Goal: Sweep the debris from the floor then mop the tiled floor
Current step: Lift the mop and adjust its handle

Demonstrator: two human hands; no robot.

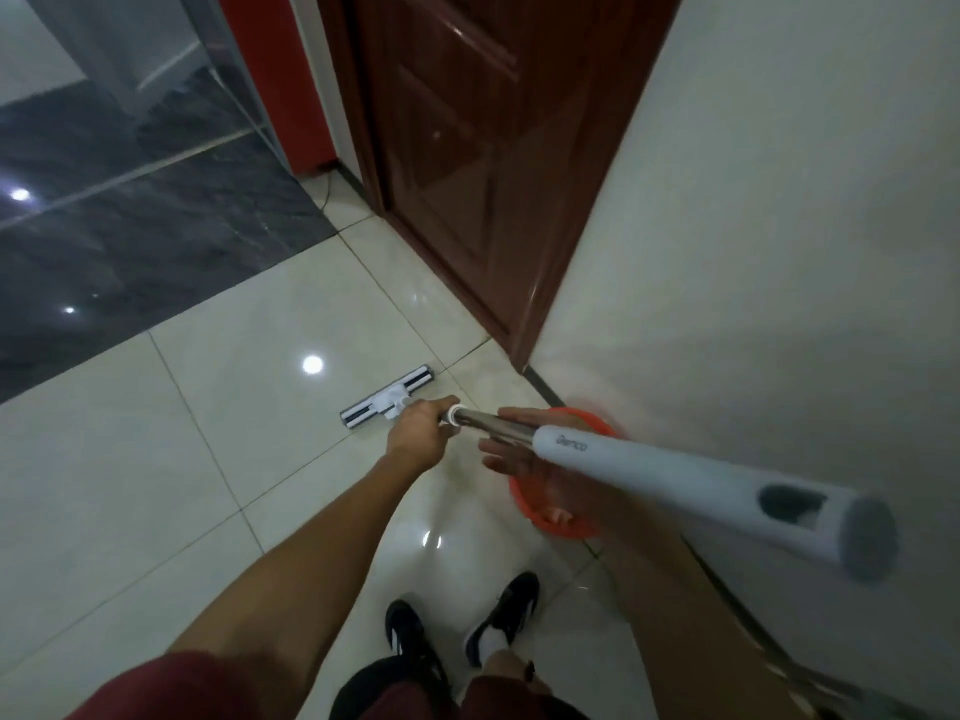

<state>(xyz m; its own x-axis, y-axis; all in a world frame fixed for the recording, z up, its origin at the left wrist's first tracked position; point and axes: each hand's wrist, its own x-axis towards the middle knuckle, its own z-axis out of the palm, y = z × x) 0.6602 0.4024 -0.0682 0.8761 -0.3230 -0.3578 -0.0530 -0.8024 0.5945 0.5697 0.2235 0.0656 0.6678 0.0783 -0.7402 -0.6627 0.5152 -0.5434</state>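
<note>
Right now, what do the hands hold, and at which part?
The left hand grips the mop on its metal shaft, near the white collar. The right hand lies open against the shaft, fingers not closed.

Brown door (pixel 467 148) beside white wall (pixel 779 226).

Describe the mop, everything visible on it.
The mop has a flat white head with dark strips, lying on the pale tiled floor near the brown door. Its pole is shiny metal, then a white plastic grip with a grey end. The left hand grips the pole; the right hand lies open under it.
</note>
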